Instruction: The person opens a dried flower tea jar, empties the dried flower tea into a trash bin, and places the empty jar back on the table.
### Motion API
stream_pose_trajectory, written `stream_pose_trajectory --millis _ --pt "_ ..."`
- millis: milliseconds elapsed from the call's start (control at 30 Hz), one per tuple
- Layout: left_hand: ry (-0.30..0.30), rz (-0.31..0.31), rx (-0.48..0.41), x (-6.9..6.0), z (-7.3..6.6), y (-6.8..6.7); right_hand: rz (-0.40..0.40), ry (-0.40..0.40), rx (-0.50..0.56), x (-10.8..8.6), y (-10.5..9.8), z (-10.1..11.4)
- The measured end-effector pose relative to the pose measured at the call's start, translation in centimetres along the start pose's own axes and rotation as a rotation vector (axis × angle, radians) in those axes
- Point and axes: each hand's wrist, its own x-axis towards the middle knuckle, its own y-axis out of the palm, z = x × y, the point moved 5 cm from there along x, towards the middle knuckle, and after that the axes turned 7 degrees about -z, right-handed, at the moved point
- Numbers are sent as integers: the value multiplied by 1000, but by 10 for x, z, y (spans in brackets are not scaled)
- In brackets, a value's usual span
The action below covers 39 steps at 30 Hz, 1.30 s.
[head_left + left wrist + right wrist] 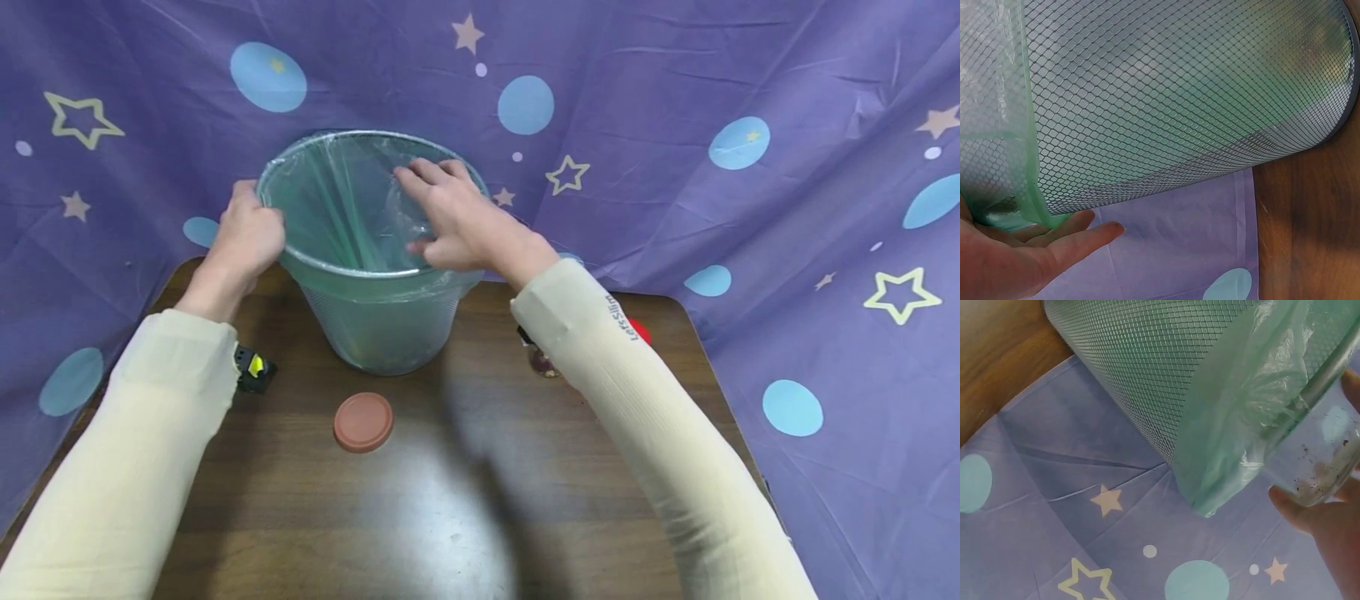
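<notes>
Left hand (250, 231) grips bin (378, 321), right hand (461, 218) holds 1 clear container (1315, 465).

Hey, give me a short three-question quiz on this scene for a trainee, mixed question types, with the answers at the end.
1. Multiple choice: what does the right hand hold?
A) a folded cloth
B) a clear container with dark specks
C) a brush

2. True or false: the left hand is well away from the mesh bin, touching nothing.

3. Fill in the missing colour: a see-through ____ liner is draped over the rim of the bin.

Key:
1. B
2. False; it grips the bin at its edge.
3. Green
</notes>
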Motion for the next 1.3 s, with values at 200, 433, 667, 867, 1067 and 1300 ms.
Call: stream_pose_trajectory --millis 200,433,667,867,1067,1300 --pt "3 -2 1 -1 0 0 -78 197 92 -1 -10 -9" --pt "6 -1 -5 -1 -2 1 -133 249 138 -5 -17 -15" --pt "19 -4 4 -1 -2 1 -109 33 37 -6 -16 -6" --pt "24 -4 12 0 -1 1 -115 -142 -52 -8 -8 9" --pt "24 -9 10 0 -1 0 -207 -57 45 -12 -15 -1" --pt "26 -13 8 1 1 0 -252 8 113 -20 -20 -17"
